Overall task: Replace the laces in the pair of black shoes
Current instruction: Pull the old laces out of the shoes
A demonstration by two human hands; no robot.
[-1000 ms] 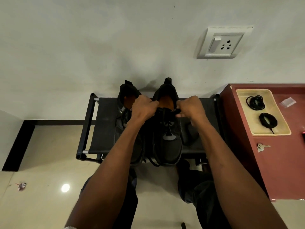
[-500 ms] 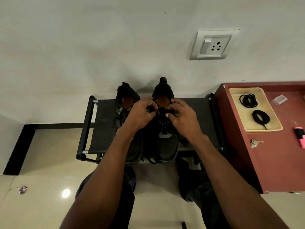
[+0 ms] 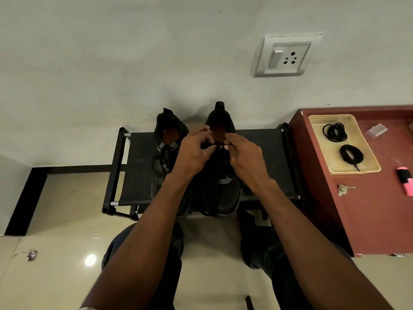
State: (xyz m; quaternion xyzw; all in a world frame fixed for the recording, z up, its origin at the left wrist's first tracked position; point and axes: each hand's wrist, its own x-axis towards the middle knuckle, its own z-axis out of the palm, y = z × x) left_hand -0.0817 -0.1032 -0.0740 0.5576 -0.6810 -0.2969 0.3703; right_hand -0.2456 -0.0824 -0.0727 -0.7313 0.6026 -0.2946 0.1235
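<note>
head view. two black shoes stand side by side on a low black rack (image 3: 138,166) set against the wall. the left shoe (image 3: 166,153) and the right shoe (image 3: 221,193) both lie with their long axes running away from the person: toes point toward the person at the rack's near edge, heels and open collars toward the wall, orange insoles showing. the left hand (image 3: 194,151) and the right hand (image 3: 245,155) meet over the top eyelets of the right shoe, fingers curled inward, thumb and fingertips pinching what looks like the old lace (image 3: 218,146) stretched between them near the tongue; the strand is dark against dark, so the exact hold is hard to read. this appears to be an early unlacing step, with the left shoe laced and untouched.

to the person's right a red cabinet (image 3: 368,209) carries a cream tray (image 3: 366,168) holding two coiled black laces (image 3: 334,132), well apart from the shoes; keys (image 3: 344,189) and a pink marker (image 3: 405,180) lie beside the tray.

risks, as judgement: pulling hard on a lace caught in an eyelet could drag the shoe off the near edge of the rack, since neither hand pins it down; black lace on black upper makes a skipped eyelet easy to miss.
</note>
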